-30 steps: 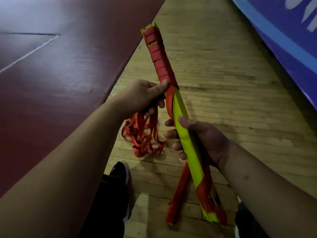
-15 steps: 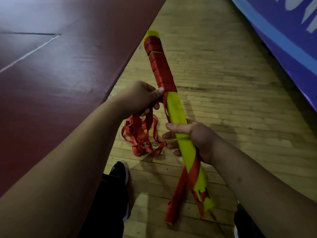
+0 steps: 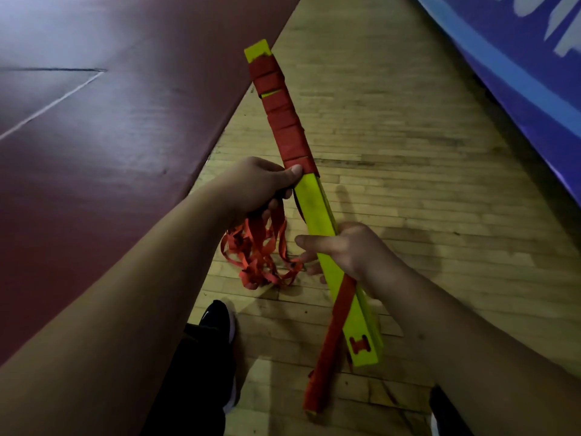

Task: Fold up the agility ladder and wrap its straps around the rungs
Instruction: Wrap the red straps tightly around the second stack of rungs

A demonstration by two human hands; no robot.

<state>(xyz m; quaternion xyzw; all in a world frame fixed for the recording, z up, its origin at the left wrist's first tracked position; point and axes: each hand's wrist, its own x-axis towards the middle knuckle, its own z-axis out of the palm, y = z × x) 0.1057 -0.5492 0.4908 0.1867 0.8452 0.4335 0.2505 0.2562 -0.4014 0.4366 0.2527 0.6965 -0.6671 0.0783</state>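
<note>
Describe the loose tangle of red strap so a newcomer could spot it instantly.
Find the wooden floor beside the dark red mat. Below the left hand, which grips it, hangs the tangle: loose loops, unlike the flat wrapped strap on the yellow rung bundle above.

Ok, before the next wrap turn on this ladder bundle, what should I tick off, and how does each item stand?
1. Grip: the right hand holds the rung bundle at its bare yellow middle. Ok.
2. Last turn pinned: the left hand presses its thumb on the lowest edge of the wrapped strap. Ok.
3. Coverage: only the bundle's far part is wrapped. Not ok.
4. Feed: the loose strap hangs from the left hand in bunched loops; whether it is knotted, cannot tell.
5. Near end: a red length hangs loose beside the bundle. Not ok.
</note>
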